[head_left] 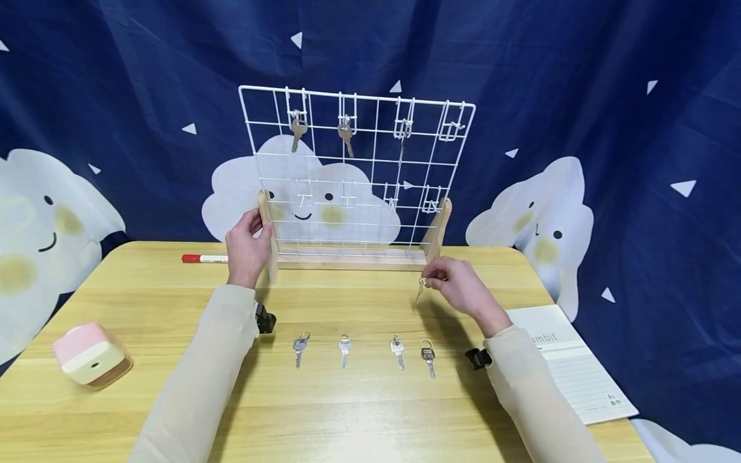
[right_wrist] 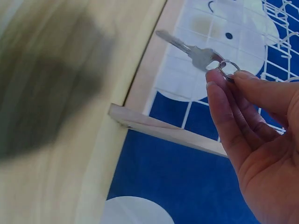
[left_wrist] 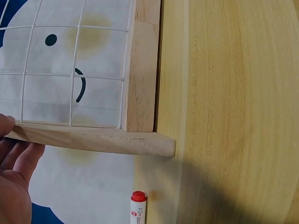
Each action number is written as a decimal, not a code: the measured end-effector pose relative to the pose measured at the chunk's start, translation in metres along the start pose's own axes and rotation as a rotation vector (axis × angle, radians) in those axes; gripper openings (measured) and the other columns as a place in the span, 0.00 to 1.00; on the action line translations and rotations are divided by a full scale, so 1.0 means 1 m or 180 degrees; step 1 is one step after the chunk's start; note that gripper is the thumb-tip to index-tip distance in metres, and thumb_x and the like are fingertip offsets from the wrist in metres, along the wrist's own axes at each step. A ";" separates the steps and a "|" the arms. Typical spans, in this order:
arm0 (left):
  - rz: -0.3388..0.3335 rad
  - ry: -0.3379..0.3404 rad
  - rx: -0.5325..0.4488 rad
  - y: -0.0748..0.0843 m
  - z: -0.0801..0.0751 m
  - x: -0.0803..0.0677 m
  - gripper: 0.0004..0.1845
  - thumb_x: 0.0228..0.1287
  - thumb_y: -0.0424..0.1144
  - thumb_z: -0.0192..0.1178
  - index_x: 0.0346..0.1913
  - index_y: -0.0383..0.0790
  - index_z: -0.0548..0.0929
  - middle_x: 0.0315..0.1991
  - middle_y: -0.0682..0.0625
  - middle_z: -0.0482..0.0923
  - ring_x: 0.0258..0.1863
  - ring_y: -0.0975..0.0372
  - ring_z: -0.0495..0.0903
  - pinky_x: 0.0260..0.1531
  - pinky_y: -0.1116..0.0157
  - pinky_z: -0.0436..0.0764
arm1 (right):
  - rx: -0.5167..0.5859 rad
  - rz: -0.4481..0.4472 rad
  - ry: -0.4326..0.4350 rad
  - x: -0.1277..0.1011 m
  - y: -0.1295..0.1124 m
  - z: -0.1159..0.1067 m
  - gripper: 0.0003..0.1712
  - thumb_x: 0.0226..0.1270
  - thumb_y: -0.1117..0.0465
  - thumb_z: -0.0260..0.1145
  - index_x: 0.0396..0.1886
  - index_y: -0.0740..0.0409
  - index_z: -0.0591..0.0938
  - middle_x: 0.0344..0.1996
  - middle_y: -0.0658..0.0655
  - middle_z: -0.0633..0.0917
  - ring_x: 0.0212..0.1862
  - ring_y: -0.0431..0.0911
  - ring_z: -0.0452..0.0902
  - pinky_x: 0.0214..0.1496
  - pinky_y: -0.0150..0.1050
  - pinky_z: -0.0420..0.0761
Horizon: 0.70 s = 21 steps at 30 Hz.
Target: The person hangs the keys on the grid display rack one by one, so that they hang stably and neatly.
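My left hand grips the left wooden upright of a white wire grid rack, thumb on one side and fingers on the other. In front of the rack's right end, my right hand pinches the small metal ring of a key between thumb and fingertips. That key dangles above the tabletop, apart from the rack. Keys hang from three upper hooks, among them a brassy key at the left. The upper right hook and the lower hooks hold none. Several keys, including a silver key, lie in a row on the table.
A red-capped marker lies left of the rack, partly behind my left hand. The pink and cream box-like object stands at the table's left. At the right edge is a notepad. A dark blue curtain hangs behind.
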<state>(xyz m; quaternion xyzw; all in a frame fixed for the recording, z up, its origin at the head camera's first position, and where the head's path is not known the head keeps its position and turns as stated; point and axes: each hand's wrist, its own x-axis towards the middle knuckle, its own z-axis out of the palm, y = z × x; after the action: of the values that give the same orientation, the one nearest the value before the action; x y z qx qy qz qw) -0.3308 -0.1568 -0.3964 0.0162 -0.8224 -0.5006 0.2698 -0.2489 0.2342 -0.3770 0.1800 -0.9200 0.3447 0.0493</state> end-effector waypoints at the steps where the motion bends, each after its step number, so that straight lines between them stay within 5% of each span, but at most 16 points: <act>1: 0.0000 -0.0001 0.0000 0.000 0.000 0.000 0.20 0.69 0.31 0.59 0.63 0.33 0.77 0.57 0.37 0.78 0.57 0.51 0.78 0.58 0.61 0.77 | 0.0004 -0.0019 0.0023 0.000 -0.001 -0.001 0.05 0.61 0.73 0.69 0.35 0.61 0.85 0.30 0.52 0.84 0.34 0.45 0.79 0.38 0.41 0.82; 21: -0.0001 0.0024 0.0021 0.001 0.000 0.000 0.20 0.69 0.31 0.59 0.63 0.32 0.77 0.57 0.36 0.78 0.56 0.51 0.79 0.58 0.61 0.77 | -0.0096 -0.0245 0.0484 0.012 -0.023 -0.020 0.04 0.62 0.72 0.69 0.35 0.62 0.87 0.33 0.53 0.84 0.33 0.45 0.80 0.35 0.40 0.82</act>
<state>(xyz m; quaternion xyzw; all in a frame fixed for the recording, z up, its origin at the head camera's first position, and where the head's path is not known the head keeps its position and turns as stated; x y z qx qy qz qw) -0.3303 -0.1563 -0.3961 0.0191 -0.8231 -0.4978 0.2727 -0.2521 0.2278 -0.3458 0.1878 -0.9110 0.3414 0.1350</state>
